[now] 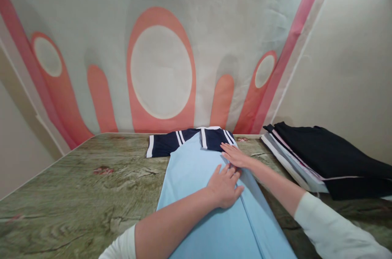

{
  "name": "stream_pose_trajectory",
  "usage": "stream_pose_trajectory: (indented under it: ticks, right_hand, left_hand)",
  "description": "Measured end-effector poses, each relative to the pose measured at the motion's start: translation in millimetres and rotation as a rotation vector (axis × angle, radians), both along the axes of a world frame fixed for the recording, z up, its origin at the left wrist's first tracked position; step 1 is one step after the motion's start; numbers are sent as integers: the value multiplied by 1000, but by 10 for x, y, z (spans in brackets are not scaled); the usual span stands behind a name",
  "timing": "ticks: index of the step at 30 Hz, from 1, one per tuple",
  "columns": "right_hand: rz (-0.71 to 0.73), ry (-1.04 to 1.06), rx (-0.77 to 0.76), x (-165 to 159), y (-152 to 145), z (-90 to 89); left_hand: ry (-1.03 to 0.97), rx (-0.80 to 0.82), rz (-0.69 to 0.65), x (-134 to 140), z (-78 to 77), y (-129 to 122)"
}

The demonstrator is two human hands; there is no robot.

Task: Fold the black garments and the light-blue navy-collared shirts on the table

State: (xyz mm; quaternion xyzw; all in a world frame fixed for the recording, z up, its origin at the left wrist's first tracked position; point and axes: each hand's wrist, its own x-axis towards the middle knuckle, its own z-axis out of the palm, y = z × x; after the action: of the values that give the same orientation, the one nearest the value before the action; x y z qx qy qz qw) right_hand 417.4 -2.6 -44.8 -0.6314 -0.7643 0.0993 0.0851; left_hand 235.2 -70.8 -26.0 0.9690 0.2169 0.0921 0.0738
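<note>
A light blue shirt (196, 181) with navy, white-striped sleeves lies on the table, its right side folded inward. The left sleeve (165, 144) sticks out to the side, while the right sleeve (214, 138) is laid back over the body. My left hand (225, 187) rests on the blue cloth by the folded edge, its fingers stretched out. Farther up, my right hand (235, 155) lies flat at the folded sleeve's lower end, also with extended fingers. Neither hand grips the cloth.
On the right side of the wood-patterned table (101, 197) sits a stack of folded clothes (324, 152), black on top with white, grey and pink layers below. Behind the table hangs a pale backdrop (245, 14) with coral shapes, close to its back edge.
</note>
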Motion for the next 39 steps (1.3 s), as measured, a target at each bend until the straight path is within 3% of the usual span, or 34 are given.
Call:
stream_pose_trajectory:
  ticks: [5, 11, 17, 21, 25, 27, 30, 35, 39]
  right_hand:
    - [-136, -87, -30, -141, 379, 12]
    - [-223, -88, -51, -357, 625, -9]
    - [-169, -77, -11, -510, 621, -70]
    - [-165, -77, 11, -501, 590, -67]
    - [-166, -81, 31, -497, 574, -79]
    - [-166, -75, 43, -498, 570, -92]
    - [-165, -60, 53, -500, 569, -110]
    - [-165, -47, 48, -502, 571, -113]
    - [-162, -43, 47, -504, 560, -99]
  left_hand:
    - [22, -13, 3, 1, -5, -2]
    - [-24, 27, 6, 7, -15, 1]
    - [-16, 9, -12, 22, 2, -3]
    - [17, -47, -57, -44, 98, -30]
    - [134, -134, -204, -295, 233, 73]
    - [195, -156, -188, -495, 252, 210]
    - [228, -86, 83, -854, 203, 506]
    - [109, 280, 696, -1464, 84, 1082]
    - [-19, 191, 1138, -1843, 18, 1415]
